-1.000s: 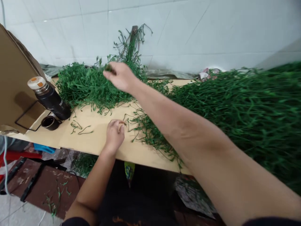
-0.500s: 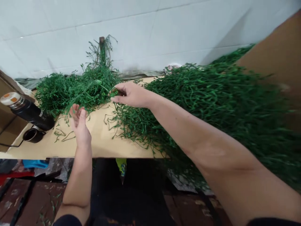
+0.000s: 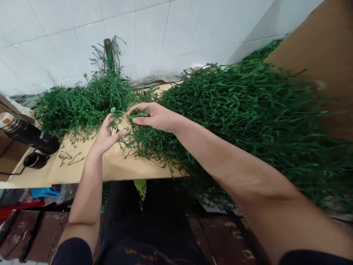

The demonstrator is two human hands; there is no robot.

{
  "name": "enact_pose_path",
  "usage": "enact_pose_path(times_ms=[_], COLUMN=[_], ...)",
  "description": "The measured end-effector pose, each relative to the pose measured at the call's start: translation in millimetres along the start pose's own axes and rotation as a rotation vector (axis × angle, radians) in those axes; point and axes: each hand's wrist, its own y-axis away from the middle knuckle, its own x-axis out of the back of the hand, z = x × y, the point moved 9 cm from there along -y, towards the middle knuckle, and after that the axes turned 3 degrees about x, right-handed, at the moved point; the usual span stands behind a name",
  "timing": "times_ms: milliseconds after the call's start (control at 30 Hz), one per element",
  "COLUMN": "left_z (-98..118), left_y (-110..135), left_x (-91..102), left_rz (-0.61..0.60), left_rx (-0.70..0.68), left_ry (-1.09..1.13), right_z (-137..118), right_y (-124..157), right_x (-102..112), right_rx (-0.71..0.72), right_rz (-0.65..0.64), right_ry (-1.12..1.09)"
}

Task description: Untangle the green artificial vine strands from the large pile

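I have the left hand spread inside the surface's front edge, touch unclear; just past it, the right hand pinches sprigs above midway. A heap lies toward the back edge, leftward. Likely gathering; next calls for a light left-hand grip.

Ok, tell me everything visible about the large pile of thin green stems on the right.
The large tangled pile of thin green stems has small knobbed tips; whether plant or plastic is unclear. Loose and mounded, it lies on the tan board, some stems overhanging its front edge, beside the brown cardboard panel. The right forearm crosses before it; contact is unclear.
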Motion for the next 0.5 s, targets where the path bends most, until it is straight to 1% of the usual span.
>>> enact_pose_path(times_ms=[33,67,133,200,233,267,300,367,433,500], left_z=[-6,-11,-15,-8,-1,8,17,36,51,63], left_y=[-3,-6,-9,-10,-10,-10,-10,-9,-9,-6], left_x=[-10.2,-14.7,-10.2,2.2,6.9,9.6,9.5,3.7,-6.6,-17.4], left_rz=[-0.055,-0.065,0.007,0.116,0.153,0.176,0.182,0.173,0.139,0.079], left_rx=[0.045,0.077,0.081,0.014,-0.034,-0.085,-0.134,-0.220,-0.287,-0.344], left_ry=[0.008,0.008,-0.038,-0.140,-0.207,-0.287,-0.376,-0.527,-0.592,-0.575], right_z=[-2,-5,-9,-11,-11,-12,-14,-20,-25,-23], right_y=[2,5,12,20,24,26,25,20,11,1], right_x=[2,4,4,4,7,11,17,24,21,11], right_rx=[0.007,0.011,0.012,-0.002,-0.013,-0.022,-0.026,-0.008,0.028,0.035], right_rz=[0.010,0.000,-0.095,-0.221,-0.251,-0.246,-0.205,-0.076,0.033,0.072], right_ry=[0.025,0.063,0.178,0.340,0.426,0.505,0.569,0.627,0.616,0.601])
